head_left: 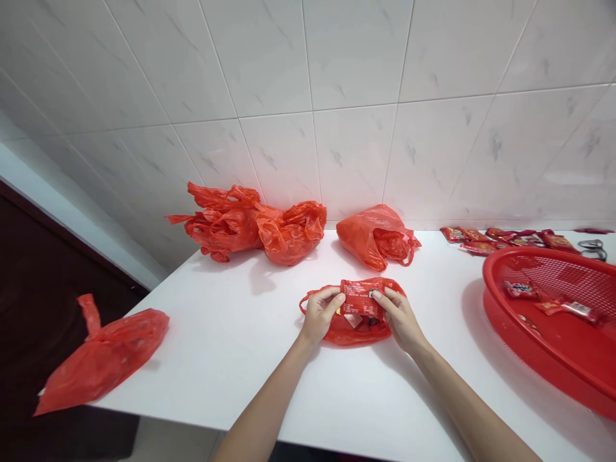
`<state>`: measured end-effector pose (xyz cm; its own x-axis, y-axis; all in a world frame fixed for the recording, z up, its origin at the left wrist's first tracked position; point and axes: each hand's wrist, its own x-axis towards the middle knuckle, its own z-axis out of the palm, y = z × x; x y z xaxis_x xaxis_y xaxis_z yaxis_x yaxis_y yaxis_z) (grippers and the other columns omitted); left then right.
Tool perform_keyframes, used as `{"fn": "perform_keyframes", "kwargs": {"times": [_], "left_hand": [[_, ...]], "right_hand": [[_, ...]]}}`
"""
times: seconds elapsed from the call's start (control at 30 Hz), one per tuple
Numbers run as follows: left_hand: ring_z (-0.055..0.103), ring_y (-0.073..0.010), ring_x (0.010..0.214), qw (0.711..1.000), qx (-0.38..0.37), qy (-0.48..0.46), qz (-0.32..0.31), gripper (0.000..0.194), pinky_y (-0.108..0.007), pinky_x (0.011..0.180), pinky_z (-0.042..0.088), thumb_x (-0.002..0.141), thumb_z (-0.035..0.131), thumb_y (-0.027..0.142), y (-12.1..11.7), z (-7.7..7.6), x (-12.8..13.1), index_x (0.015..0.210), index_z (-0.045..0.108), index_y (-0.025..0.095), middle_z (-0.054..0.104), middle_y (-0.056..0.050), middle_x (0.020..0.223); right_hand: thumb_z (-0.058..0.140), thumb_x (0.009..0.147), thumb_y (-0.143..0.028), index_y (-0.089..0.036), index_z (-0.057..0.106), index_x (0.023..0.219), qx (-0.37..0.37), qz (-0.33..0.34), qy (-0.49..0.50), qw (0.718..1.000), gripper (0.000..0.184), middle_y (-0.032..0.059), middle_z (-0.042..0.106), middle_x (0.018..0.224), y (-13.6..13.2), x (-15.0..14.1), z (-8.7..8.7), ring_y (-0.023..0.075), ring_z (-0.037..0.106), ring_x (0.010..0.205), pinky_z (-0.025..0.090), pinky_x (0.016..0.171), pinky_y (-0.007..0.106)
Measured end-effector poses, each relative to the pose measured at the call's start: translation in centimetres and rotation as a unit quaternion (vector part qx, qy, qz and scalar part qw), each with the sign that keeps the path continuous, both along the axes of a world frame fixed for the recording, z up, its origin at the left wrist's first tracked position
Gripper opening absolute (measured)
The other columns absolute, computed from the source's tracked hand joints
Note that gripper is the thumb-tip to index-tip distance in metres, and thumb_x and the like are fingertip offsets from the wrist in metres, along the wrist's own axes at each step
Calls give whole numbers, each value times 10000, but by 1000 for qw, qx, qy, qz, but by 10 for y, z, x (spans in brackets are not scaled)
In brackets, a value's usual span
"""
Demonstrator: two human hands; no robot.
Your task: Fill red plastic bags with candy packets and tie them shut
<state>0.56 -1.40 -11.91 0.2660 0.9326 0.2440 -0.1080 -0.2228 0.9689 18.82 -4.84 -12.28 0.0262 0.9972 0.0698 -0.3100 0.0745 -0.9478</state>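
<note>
A small red snack packet (359, 298) with rows of white print is held flat between both my hands. My left hand (321, 310) pinches its left end, thumb on top. At the other end, my right hand (398, 316) grips it with the thumb near a small dark-and-white mark. Just beneath lies an opened red plastic bag (359, 337), its mouth spread around a few partly hidden items. One pale piece and a dark one show inside it. The packet covers much of the bag's opening.
Bunched red plastic bags (226, 221) stand along the tiled wall, with another bag (368, 234) behind my hands. One bag (108, 356) overhangs the table's left edge. A red basket (491, 292) holding several packets stands right; more packets (510, 239) and black-rimmed glasses (593, 249) lie behind it.
</note>
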Motion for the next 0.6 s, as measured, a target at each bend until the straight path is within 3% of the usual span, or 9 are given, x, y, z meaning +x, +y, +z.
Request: {"fn": "perform_keyframes", "kwargs": {"times": [0.13,0.3,0.47,0.6], "left_hand": [[651,-214,819,1000,-14,-13,5,314,-318,790,508,832,699,489,1,-3,0,857,766,183,744,-54,852],[653,-205,812,999,-13,-29,20,356,-316,809,512,824,710,528,4,-6,2,888,770,184,737,-44,846],[614,-171,763,998,16,-49,29,355,-288,760,500,824,723,532,6,-7,3,829,775,181,705,-28,779],[659,-216,882,998,24,-50,14,347,-331,851,526,819,731,533,5,-3,3,824,780,189,735,-65,894]], "right_hand": [[756,809,-598,-216,699,769,-1,17,9,1000,388,14,651,680,-2,-1,1,182,576,637,471,633,311],[650,759,-799,-216,640,659,-41,44,30,998,592,29,596,581,0,-3,2,182,532,555,457,578,330],[609,769,-820,-205,683,814,-97,122,53,986,620,49,674,658,-1,-5,4,180,587,544,475,573,316],[740,770,-668,-219,677,980,-95,147,79,981,499,55,729,779,-5,-6,8,197,655,646,485,598,299]]}}
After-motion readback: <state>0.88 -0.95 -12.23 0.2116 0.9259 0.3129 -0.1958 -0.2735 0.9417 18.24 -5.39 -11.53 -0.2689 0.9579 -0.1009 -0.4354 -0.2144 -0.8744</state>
